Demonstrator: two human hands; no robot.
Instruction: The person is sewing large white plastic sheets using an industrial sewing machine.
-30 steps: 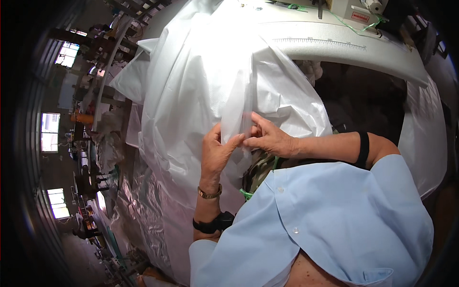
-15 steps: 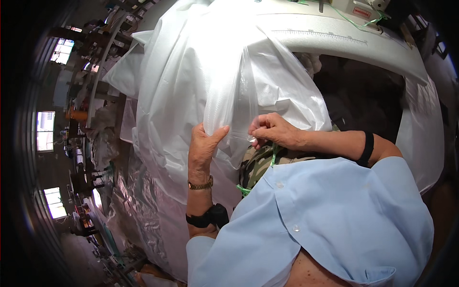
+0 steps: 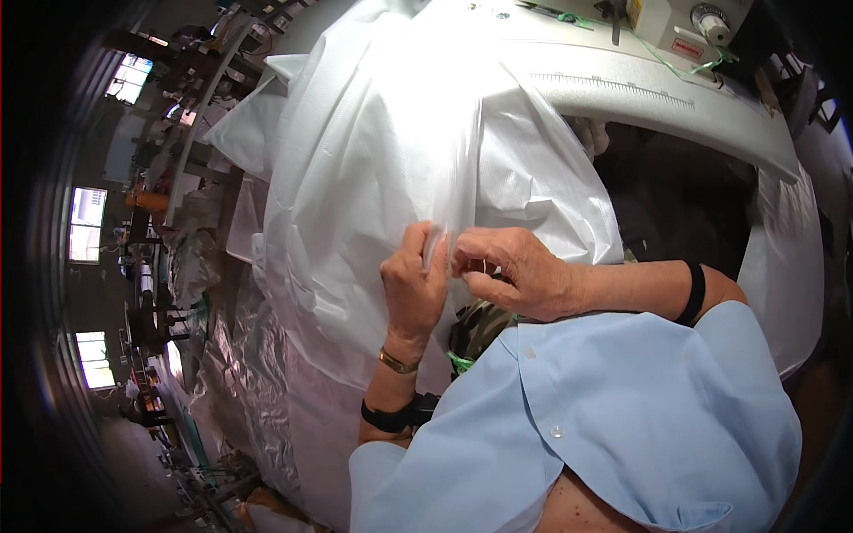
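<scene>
A large white, slightly see-through plastic sheet (image 3: 346,186) hangs in folds from the bright table top down over my lap. My left hand (image 3: 414,282) is closed on a gathered fold near the sheet's lower edge, thumb and fingers pinching it. Right beside it, my right hand (image 3: 520,271) has its fingers curled, with the fingertips meeting the same gathered edge. Between the two hands the sheet is bunched into a narrow upright strip. What exactly lies under the right fingertips is partly hidden.
Beyond the sheet runs a pale table edge (image 3: 640,93) with a printed ruler scale. A sewing machine (image 3: 684,35) with a round dial stands at the upper right, green thread by it. More crumpled plastic (image 3: 258,400) lies at the left.
My left hand has turned and moved right, its fingers now closing on the gathered fold. The right hand has curled in close beside it, and the gap between the hands has shrunk.
</scene>
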